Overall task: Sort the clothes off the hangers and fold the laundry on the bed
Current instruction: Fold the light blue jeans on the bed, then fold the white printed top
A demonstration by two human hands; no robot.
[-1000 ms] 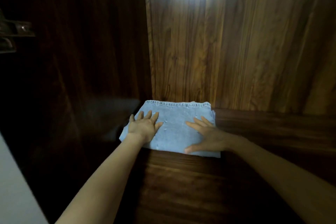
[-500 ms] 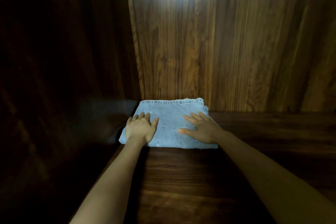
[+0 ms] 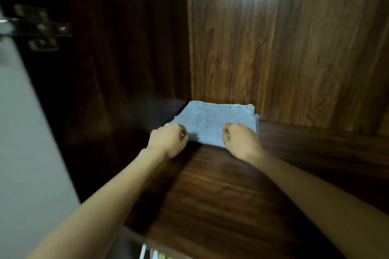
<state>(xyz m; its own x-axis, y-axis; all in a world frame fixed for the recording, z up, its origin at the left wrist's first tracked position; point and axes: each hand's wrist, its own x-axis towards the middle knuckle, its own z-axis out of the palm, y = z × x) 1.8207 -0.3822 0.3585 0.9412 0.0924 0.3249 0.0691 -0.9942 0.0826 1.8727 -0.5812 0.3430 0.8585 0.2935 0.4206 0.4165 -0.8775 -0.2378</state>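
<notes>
- Jeans [image 3: 212,121]: a folded, pale blue denim piece lying flat on a dark wooden shelf [image 3: 231,185], pushed into the rear left corner. Its far, stitched edge lies against the back panel [image 3: 284,48]; its left edge lies close to the side panel [image 3: 126,59].
- Left hand [image 3: 168,140]: at the near left corner of the jeans, fingers curled under with the knuckles up. The fingertips are hidden beneath the hand, so whether they pinch the denim or only rest beside it cannot be told.
- Right hand [image 3: 242,141]: at the near right part of the jeans, likewise curled, covering the near edge of the fabric. Its fingertips are also hidden; a grip on the cloth cannot be confirmed.
- Both forearms reach in from the lower edge of the view, bare, and converge toward the jeans.
- Back panel: vertical brown wood grain, with a bright patch of reflected light near the top.
- Side panel: much darker, in shadow; a faint bluish reflection shows on it beside the jeans.
- Hinge [image 3: 40,29]: dark metal, blurred, at the upper left on the side panel.
- Door [image 3: 25,153]: a pale grey surface along the left edge of the view, blurred.
</notes>
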